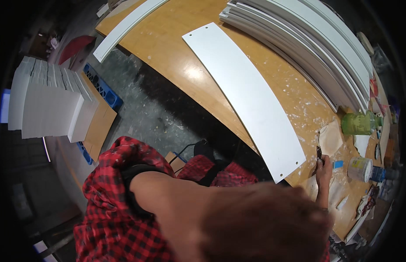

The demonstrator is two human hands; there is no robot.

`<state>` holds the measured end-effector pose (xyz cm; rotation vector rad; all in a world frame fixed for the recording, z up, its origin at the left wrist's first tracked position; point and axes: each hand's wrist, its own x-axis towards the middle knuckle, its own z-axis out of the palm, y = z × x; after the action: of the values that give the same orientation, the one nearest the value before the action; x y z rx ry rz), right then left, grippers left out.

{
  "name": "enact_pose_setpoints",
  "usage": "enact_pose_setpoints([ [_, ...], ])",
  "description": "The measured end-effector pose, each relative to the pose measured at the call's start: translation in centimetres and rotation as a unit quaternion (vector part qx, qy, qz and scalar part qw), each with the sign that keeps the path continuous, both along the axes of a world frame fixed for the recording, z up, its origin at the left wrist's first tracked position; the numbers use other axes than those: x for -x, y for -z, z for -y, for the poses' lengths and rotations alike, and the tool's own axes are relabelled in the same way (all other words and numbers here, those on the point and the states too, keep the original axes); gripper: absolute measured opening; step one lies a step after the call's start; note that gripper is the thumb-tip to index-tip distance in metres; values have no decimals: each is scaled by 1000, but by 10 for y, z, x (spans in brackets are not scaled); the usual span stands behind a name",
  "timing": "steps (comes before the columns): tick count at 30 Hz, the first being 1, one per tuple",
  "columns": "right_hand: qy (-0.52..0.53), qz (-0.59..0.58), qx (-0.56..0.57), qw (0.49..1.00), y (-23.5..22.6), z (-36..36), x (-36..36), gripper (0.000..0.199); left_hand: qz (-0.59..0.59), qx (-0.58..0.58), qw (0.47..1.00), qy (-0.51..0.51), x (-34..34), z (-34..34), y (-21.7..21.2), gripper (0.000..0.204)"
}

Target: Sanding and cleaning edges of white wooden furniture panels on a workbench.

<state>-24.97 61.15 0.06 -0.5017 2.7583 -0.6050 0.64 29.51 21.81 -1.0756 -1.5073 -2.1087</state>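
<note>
My left hand (273,222) is close and smeared by motion, so its fingers cannot be made out. Its bare forearm comes out of a red-and-black plaid sleeve. Past it, my right hand (324,169) is low over the table's right part, closed around a small dark object (319,152) whose kind I cannot make out. Just beyond that object lies a stained, light brown sheet (332,136). A long, curved white panel (251,100) with small holes at both ends rests diagonally on the wooden table (168,52), its near end left of my right hand.
More curved white panels (294,43) are stacked at the back right. A green bottle (358,124), a white tub (360,169) and a small blue piece (338,164) stand or lie at right. At left, white boards (50,100) stand over a blue pallet (102,89).
</note>
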Motion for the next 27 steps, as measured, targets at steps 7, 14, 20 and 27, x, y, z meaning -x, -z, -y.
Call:
enact_pose_setpoints([
  [7, -1, -29, -14, 999, -4, 5, -8, 12, -30, 24, 998, 43, -2, -19, -5, 28],
  [14, -11, -74, -8, 997, -8, 11, -17, 15, -90, 104, 989, 46, 7, -27, -8, 31],
  [20, -2, -85, 7, 996, -11, 15, -16, 16, -109, 217, 970, -4, 17, -16, -11, 34],
  [27, 19, -104, 24, 994, -1, 10, -21, 17, 399, 478, 738, -259, -1, 84, 124, 27],
])
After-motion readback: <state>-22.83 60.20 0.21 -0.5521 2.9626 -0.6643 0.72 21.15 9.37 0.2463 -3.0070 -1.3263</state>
